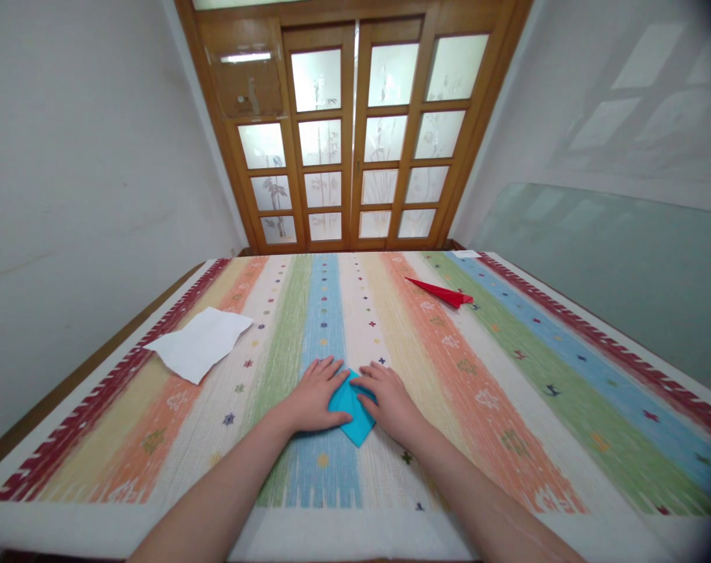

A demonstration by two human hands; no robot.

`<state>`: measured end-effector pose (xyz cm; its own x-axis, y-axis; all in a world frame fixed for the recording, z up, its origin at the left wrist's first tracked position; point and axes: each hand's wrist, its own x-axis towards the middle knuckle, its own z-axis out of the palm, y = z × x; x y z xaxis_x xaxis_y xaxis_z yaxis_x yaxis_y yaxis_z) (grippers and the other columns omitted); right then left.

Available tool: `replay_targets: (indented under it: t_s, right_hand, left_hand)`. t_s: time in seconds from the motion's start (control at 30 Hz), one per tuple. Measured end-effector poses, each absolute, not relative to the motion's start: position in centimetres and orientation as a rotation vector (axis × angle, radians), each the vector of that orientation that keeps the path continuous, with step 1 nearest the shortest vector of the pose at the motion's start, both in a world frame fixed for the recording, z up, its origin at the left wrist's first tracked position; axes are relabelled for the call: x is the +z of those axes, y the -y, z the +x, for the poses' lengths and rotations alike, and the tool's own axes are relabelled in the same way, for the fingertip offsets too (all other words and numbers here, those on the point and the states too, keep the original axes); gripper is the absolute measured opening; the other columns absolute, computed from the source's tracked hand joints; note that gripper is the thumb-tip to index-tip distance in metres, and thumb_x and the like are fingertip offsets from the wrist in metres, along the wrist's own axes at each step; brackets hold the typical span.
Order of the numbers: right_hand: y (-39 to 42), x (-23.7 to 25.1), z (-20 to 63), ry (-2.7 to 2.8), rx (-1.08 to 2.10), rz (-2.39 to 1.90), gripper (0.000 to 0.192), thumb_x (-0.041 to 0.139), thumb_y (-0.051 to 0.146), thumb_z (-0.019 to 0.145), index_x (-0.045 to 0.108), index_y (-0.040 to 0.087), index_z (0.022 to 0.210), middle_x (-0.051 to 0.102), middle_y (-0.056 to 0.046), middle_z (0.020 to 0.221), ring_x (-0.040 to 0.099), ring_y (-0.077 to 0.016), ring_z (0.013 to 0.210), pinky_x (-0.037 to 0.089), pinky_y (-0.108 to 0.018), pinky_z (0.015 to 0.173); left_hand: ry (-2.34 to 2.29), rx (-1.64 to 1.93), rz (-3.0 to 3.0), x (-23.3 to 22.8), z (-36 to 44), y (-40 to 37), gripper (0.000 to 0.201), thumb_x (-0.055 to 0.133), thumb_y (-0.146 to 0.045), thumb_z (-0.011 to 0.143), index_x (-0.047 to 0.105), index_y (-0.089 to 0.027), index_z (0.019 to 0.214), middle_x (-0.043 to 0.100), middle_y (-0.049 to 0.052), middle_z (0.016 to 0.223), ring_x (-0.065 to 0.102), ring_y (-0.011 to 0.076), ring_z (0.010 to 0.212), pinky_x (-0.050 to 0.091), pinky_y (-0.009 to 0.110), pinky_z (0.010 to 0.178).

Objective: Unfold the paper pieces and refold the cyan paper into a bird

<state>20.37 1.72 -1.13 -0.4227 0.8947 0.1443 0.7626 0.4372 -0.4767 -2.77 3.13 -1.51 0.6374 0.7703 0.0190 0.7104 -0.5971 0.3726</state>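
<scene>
Both hands are pressing flat on a folded piece of blue paper (351,410) lying near the middle of the counter (508,375), on the pale and blue stripes of its cloth. The left hand (315,395) is lying spread over the paper's left side, fingers open and pointing away from the body; the right hand (389,400) is covering its right side the same way, fingertips meeting the left's at the paper's top corner. Neither is pinching anything. To do this creasing well, I judge that the palms should be holding the layers steady while the fingertips are running firmly along the fold, keeping the edges aligned so the crease is coming out sharp.

The paper is looking thin, smooth and matte, its free lower corner pointing toward the body. The cloth is looking woven and slightly coarse, striped in many colours. A white sheet (199,342) with a wavy edge is lying well to the left, and a slim, pointed red paper plane (440,292) is sitting farther off on the right
</scene>
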Motion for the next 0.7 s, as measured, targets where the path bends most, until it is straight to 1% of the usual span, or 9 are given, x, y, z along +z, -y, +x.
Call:
replay_targets:
  t_s: [0.1, 0.2, 0.33, 0.5, 0.57, 0.63, 0.7]
  right_hand:
    - [-1.6, -0.8, 20.1, 2.356, 0.473, -1.421, 0.044, 0.063, 0.016, 0.090, 0.067, 0.033, 0.130, 0.052, -0.012, 0.147, 0.040, -0.0321, 0.140, 0.027, -0.059, 0.113]
    - [-1.6, -0.7, 19.9, 2.399, 0.477, -1.434, 0.040, 0.061, 0.018, 0.092, 0.068, 0.036, 0.127, 0.049, -0.011, 0.150, 0.036, -0.0333, 0.143, 0.025, -0.060, 0.114]
    - [-1.5, -0.5, 20.0, 2.425, 0.493, -1.447, 0.037, 0.059, 0.023, 0.095, 0.068, 0.040, 0.126, 0.047, -0.008, 0.153, 0.033, -0.0342, 0.145, 0.023, -0.060, 0.114]
    - [-1.4, -0.2, 20.1, 2.433, 0.513, -1.467, 0.037, 0.059, 0.026, 0.095, 0.067, 0.042, 0.127, 0.044, -0.006, 0.155, 0.028, -0.0347, 0.147, 0.021, -0.060, 0.115]
    - [-1.4, -0.3, 20.1, 2.430, 0.521, -1.473, 0.036, 0.060, 0.027, 0.094, 0.068, 0.043, 0.125, 0.045, -0.005, 0.154, 0.029, -0.0348, 0.147, 0.021, -0.060, 0.115]
    - [-1.5, -0.4, 20.1, 2.424, 0.521, -1.484, 0.036, 0.060, 0.025, 0.093, 0.069, 0.043, 0.123, 0.047, -0.005, 0.153, 0.032, -0.0345, 0.146, 0.021, -0.060, 0.115]
    - [-1.5, -0.6, 20.0, 2.416, 0.514, -1.490, 0.036, 0.061, 0.024, 0.092, 0.071, 0.042, 0.122, 0.050, -0.005, 0.151, 0.034, -0.0341, 0.144, 0.022, -0.060, 0.115]
  left_hand:
    - [-1.189, 0.248, 2.530, -1.4, -2.7, -3.1, 0.093, 0.065, -0.068, 0.078, 0.033, -0.026, 0.155, 0.022, 0.010, 0.165, 0.012, 0.0350, 0.153, 0.007, 0.057, 0.123]
    - [-1.193, 0.239, 2.533, -1.2, -2.7, -3.1, 0.093, 0.066, -0.067, 0.078, 0.033, -0.026, 0.155, 0.023, 0.011, 0.165, 0.014, 0.0347, 0.152, 0.008, 0.056, 0.123]
    - [-1.189, 0.257, 2.560, -0.8, -2.7, -2.9, 0.090, 0.067, -0.066, 0.078, 0.038, -0.023, 0.152, 0.029, 0.013, 0.162, 0.019, 0.0336, 0.151, 0.011, 0.055, 0.123]
    - [-1.239, 0.282, 2.595, 0.1, -2.7, -1.7, 0.074, 0.071, -0.056, 0.079, 0.050, -0.023, 0.142, 0.039, 0.013, 0.157, 0.031, 0.0351, 0.146, 0.023, 0.054, 0.119]
    - [-1.257, 0.313, 2.631, 0.7, -2.5, -1.0, 0.064, 0.074, -0.050, 0.079, 0.057, -0.022, 0.133, 0.047, 0.013, 0.150, 0.038, 0.0346, 0.141, 0.029, 0.052, 0.117]
    - [-1.302, 0.346, 2.646, 1.3, -2.1, -0.4, 0.046, 0.075, -0.046, 0.079, 0.065, -0.020, 0.116, 0.059, 0.013, 0.133, 0.049, 0.0327, 0.128, 0.035, 0.050, 0.112]
    - [-1.327, 0.337, 2.661, 1.8, -1.7, 0.1, 0.033, 0.075, -0.043, 0.080, 0.068, -0.019, 0.101, 0.064, 0.010, 0.115, 0.055, 0.0305, 0.116, 0.040, 0.048, 0.106]
